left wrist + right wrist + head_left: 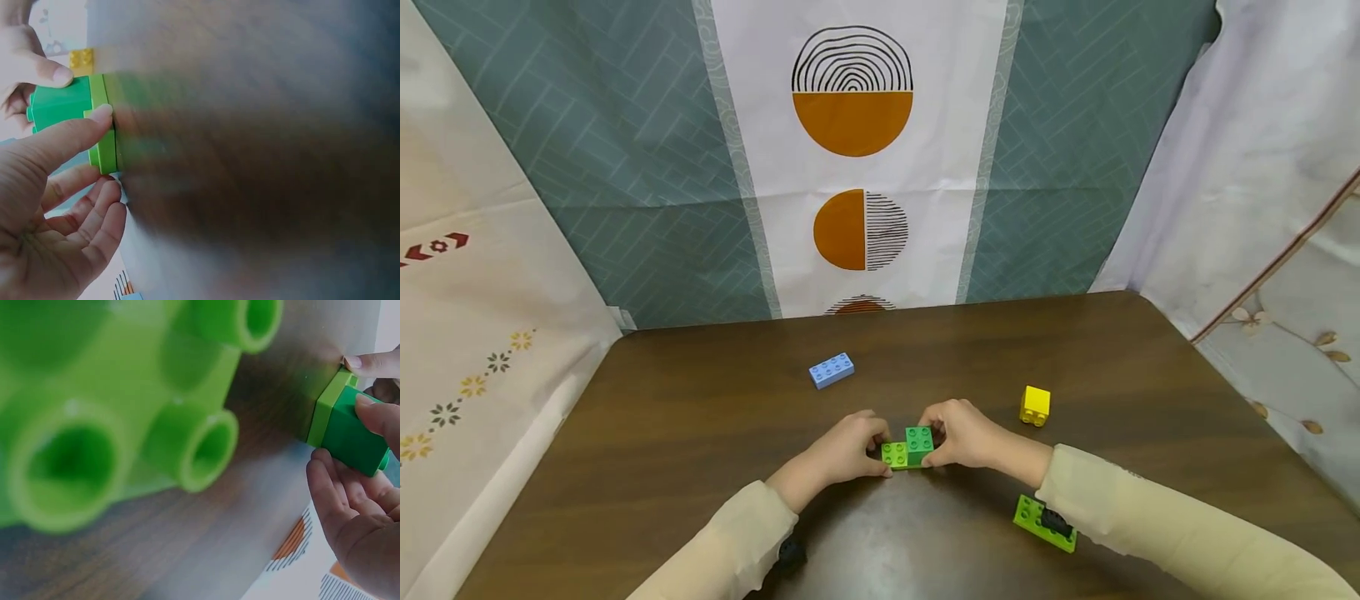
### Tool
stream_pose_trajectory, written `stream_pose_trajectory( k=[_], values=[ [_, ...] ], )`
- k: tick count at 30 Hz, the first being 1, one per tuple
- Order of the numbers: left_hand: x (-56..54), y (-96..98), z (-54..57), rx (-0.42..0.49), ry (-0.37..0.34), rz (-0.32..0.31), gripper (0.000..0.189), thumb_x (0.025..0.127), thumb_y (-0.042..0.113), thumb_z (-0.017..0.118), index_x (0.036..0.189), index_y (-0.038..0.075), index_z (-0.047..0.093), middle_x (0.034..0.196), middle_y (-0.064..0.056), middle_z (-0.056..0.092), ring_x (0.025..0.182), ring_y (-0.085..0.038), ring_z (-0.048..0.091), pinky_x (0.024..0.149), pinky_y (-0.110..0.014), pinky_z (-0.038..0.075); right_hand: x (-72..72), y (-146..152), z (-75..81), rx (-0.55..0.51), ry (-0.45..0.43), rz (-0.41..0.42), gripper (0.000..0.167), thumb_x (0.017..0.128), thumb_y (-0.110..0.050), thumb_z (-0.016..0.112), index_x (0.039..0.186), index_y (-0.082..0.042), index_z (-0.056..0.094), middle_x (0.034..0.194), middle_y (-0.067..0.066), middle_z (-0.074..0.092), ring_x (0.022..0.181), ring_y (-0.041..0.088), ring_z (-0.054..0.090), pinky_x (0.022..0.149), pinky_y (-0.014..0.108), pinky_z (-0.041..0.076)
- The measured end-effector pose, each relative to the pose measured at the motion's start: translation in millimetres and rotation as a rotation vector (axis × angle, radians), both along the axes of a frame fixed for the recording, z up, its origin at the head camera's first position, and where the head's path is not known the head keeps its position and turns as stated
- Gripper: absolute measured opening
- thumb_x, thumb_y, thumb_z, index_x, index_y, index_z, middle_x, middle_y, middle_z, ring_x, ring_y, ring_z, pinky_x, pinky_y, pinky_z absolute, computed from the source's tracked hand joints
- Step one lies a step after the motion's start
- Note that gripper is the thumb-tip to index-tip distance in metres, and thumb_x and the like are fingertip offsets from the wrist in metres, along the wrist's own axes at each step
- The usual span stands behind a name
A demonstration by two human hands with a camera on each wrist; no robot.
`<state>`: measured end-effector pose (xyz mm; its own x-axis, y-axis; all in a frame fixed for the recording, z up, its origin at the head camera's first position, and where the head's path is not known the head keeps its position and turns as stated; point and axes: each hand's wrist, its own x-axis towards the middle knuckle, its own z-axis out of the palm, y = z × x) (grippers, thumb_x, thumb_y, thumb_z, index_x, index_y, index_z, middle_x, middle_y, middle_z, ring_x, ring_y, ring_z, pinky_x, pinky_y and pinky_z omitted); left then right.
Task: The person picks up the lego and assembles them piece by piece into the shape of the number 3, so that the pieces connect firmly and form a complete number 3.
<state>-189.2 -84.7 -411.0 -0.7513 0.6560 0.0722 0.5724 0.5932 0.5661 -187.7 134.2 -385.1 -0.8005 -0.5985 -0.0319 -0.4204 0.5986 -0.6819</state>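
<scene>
A dark green block (pixel 919 445) with studs on top sits on the right part of a thin lime building brick (pixel 894 455), whose left studs are bare. My left hand (pixel 848 448) pinches the lime brick's left end, the thumb on its near side, as the left wrist view shows. From the right, my right hand (pixel 966 435) pinches the dark green block between thumb and fingers. In the right wrist view the dark green block (pixel 353 431) stands flush on the lime layer (pixel 328 406), close to the tabletop.
A blue brick (pixel 832 371) lies farther back, left of centre. To the right stands a yellow block (pixel 1035 406). Another lime brick (pixel 1028 510) lies under the right wrist, partly covered by a black wrist device (pixel 1056 522). Cloth hangs behind the brown table (pixel 700 400).
</scene>
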Motion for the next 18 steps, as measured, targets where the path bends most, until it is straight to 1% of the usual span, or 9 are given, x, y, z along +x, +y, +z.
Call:
stream_pose_trajectory(
  k=[3, 7, 14, 18],
  values=[
    [1.5, -1.2, -0.2, 0.009, -0.01, -0.008, 0.028, 0.07, 0.011, 0.083, 0.09, 0.002, 0.066, 0.084, -0.006, 0.057, 0.076, -0.018, 0.056, 0.067, -0.023, 0.048, 0.9, -2.3, 0.4, 0.013, 0.005, 0.014, 0.024, 0.07, -0.005, 0.082, 0.086, -0.003, 0.065, 0.076, 0.001, 0.066, 0.066, 0.005, 0.055, 0.061, 0.018, 0.048],
    [2.8, -1.3, 1.0, 0.009, -0.014, -0.012, 0.029, 0.07, 0.01, 0.082, 0.093, 0.001, 0.067, 0.085, -0.007, 0.058, 0.077, -0.019, 0.057, 0.068, -0.023, 0.048, 0.9, -4.6, 3.6, 0.065, 0.014, 0.031, 0.024, 0.071, -0.006, 0.082, 0.086, -0.003, 0.063, 0.076, 0.0, 0.064, 0.065, 0.006, 0.052, 0.06, 0.018, 0.047],
    [3.2, -0.8, 1.0, 0.004, -0.007, -0.009, 0.028, 0.07, 0.009, 0.082, 0.091, 0.001, 0.066, 0.084, -0.007, 0.059, 0.076, -0.02, 0.057, 0.067, -0.023, 0.048, 0.3, -7.0, 10.4, 0.172, 0.007, 0.067, 0.029, 0.072, -0.009, 0.082, 0.093, 0.0, 0.064, 0.082, 0.002, 0.064, 0.07, 0.006, 0.056, 0.064, 0.021, 0.05],
    [3.0, 0.1, 0.8, 0.002, 0.0, -0.011, 0.028, 0.069, 0.009, 0.083, 0.09, 0.001, 0.066, 0.084, -0.007, 0.058, 0.076, -0.019, 0.057, 0.067, -0.023, 0.048, 0.6, -7.5, 13.3, 0.197, 0.007, 0.074, 0.033, 0.072, -0.012, 0.082, 0.097, 0.001, 0.065, 0.085, 0.002, 0.064, 0.071, 0.007, 0.056, 0.064, 0.021, 0.05]
  ],
)
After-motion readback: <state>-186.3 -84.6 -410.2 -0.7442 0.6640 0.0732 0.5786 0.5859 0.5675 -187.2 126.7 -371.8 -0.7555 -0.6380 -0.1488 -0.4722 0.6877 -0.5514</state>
